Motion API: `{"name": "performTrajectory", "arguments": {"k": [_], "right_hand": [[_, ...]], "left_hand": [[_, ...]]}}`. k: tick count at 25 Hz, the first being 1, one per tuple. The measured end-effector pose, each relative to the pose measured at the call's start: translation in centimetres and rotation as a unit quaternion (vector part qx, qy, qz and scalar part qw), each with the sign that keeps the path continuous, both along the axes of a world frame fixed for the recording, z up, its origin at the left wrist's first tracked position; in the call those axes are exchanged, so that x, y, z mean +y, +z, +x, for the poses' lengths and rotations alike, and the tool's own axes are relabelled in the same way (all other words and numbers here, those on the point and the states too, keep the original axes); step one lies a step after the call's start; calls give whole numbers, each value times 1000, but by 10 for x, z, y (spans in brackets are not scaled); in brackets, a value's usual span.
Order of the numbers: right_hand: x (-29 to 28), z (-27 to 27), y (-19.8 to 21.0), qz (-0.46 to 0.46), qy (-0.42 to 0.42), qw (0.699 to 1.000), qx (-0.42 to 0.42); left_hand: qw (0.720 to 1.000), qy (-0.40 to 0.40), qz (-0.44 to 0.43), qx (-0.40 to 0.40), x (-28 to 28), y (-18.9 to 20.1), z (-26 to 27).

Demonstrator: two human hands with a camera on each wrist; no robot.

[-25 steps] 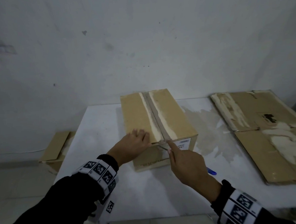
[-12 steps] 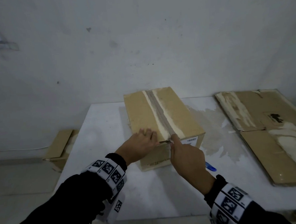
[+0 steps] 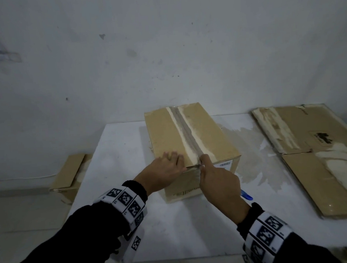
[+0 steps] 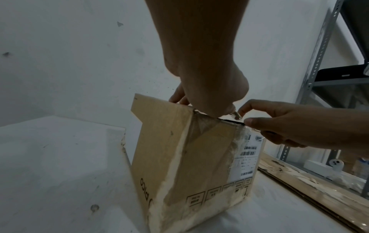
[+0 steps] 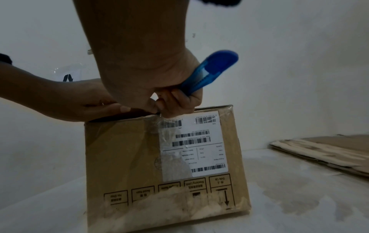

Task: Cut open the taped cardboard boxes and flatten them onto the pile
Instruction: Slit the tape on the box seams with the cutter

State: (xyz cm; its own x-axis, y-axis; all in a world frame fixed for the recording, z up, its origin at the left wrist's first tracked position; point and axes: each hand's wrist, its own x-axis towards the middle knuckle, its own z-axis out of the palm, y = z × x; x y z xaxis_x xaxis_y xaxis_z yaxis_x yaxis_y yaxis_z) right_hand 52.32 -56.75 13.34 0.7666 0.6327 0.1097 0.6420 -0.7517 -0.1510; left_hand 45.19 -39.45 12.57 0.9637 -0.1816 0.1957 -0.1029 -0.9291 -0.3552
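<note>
A taped brown cardboard box (image 3: 189, 136) stands on the white table (image 3: 174, 229), with a grey tape strip (image 3: 185, 130) along its top seam. My left hand (image 3: 166, 168) lies flat on the box's near left top flap, fingers straight, thumb at the front edge. My right hand (image 3: 216, 179) grips a blue utility knife (image 5: 211, 71); the blade sits at the top front edge where the tape strip ends. The box's near face (image 5: 159, 157) carries a white barcode label (image 5: 195, 141). The pile of flattened cardboard (image 3: 320, 153) lies to the right.
Another cardboard box (image 3: 69, 174) sits on the floor left of the table. A plain wall rises close behind the table. Metal shelving (image 4: 319, 63) stands further right. Bare table surface stretches in front of the box.
My right hand has brought the knife up from below the front edge to the tape's near end. The left hand stays pressed on the flap. The head view has shifted slightly.
</note>
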Motion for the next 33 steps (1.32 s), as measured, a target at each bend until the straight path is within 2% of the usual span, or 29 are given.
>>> {"name": "performTrajectory", "arguments": {"k": [3,7,10,14,16,18,19,21,24,26,27,28,30,31,33], "right_hand": [[-12,-1,0,-20,-3,1000,-3],[-18,5,4,11,-2,1000,-19],[-30,9,3,23,1,1000,18],[-44,17,10,95,-40,993,54],[-44,26,12,97,-36,992,70],[-44,35,12,86,-27,993,82],[-44,39,9,80,-25,993,85],[-47,42,6,79,-23,992,98],[-54,42,4,116,-18,982,146],[-60,40,2,164,-12,971,176],[-62,38,0,190,-9,965,182],[-64,33,-2,213,-7,959,186],[-65,23,-9,239,-19,946,217],[-64,19,-14,247,-34,934,258],[-60,14,-20,269,-81,886,368]], "left_hand": [[1000,-1,-20,12,1,-1,-2],[997,28,-73,14,-4,17,-4],[985,76,-134,77,-17,28,-4],[976,126,-81,160,-35,38,6],[976,138,-89,145,-41,35,13],[969,149,-166,105,-47,25,20],[952,162,-244,88,-53,24,23],[891,229,-383,83,-61,20,34],[782,338,-515,95,-61,26,53],[717,372,-584,82,-56,28,58],[701,379,-601,64,-54,27,59],[700,380,-602,57,-53,26,58],[720,377,-580,53,-58,24,57],[726,376,-573,55,-61,24,57],[735,371,-564,61,-62,25,56]]}}
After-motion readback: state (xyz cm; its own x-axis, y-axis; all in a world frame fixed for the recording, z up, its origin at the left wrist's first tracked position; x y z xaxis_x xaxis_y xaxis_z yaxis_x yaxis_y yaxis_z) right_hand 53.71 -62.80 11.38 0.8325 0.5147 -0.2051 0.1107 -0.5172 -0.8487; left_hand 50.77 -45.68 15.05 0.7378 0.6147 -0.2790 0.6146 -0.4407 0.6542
